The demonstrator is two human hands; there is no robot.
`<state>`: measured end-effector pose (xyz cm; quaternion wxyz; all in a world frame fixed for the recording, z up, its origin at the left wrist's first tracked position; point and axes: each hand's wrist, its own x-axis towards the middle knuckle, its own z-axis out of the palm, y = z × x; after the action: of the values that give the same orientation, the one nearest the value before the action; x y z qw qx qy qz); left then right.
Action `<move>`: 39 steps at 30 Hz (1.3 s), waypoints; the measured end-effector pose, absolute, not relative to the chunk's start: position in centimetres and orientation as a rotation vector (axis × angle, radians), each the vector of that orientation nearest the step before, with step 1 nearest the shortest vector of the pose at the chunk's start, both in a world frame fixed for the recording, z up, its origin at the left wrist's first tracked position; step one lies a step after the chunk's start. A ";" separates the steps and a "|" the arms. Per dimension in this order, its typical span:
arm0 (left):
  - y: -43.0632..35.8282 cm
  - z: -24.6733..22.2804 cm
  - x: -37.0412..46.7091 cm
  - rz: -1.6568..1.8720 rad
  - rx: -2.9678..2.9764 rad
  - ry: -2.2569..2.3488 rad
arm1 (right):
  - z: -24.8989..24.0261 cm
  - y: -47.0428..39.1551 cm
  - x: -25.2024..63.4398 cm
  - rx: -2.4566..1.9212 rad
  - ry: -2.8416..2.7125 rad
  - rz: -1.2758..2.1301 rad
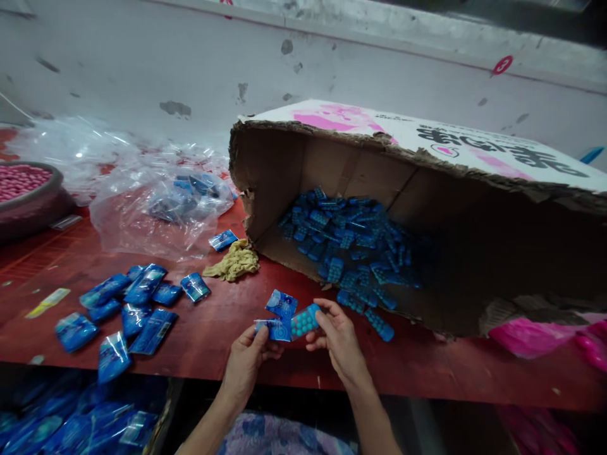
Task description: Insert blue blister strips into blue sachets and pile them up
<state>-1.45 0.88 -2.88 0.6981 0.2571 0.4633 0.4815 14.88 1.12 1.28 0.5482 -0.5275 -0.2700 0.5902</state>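
My left hand (pixel 243 361) pinches a printed blue packet (pixel 281 330) by its left end, over the front of the red table. Between the fingers of my right hand (pixel 342 341) is a small clear-and-blue case of round blue beads (pixel 304 321), held by its right end. The case's left end meets the packet's right edge; I cannot tell how far it is inside. Just behind them another flat blue packet (pixel 283 302) shows. Right of my hands, several similar bead cases (pixel 355 230) lie heaped in a cardboard box on its side, some spilling onto the table.
The torn-edged cardboard box (pixel 265 189) fills the right side. Filled blue packets (pixel 146 284) lie scattered at left, near a crumpled yellowish cloth (pixel 234 260) and clear plastic bags (pixel 137 221). A bowl of pink beads (pixel 47 205) stands far left. More blue packets (pixel 80 417) sit below the table edge.
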 end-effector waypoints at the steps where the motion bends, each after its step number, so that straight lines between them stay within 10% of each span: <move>1: 0.9 -3.0 -1.6 1.076 0.594 1.050 | 1.2 1.0 14.8 -1.233 -0.642 1.407; 13: 1.4 -1.6 -0.5 1.081 0.182 1.007 | -3.6 -2.8 10.3 -1.418 -1.033 0.894; 26: 2.1 -0.4 -2.8 0.704 0.376 0.582 | -2.8 -0.9 11.9 -0.751 -0.902 1.580; 39: 0.5 -0.2 -1.4 0.785 0.330 0.711 | -2.7 -1.4 12.6 -0.840 -1.025 1.565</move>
<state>-1.41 0.50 -0.21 0.8501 0.1565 0.3376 0.3728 12.62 -1.40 -2.68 0.5188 -0.3504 -0.4274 0.6522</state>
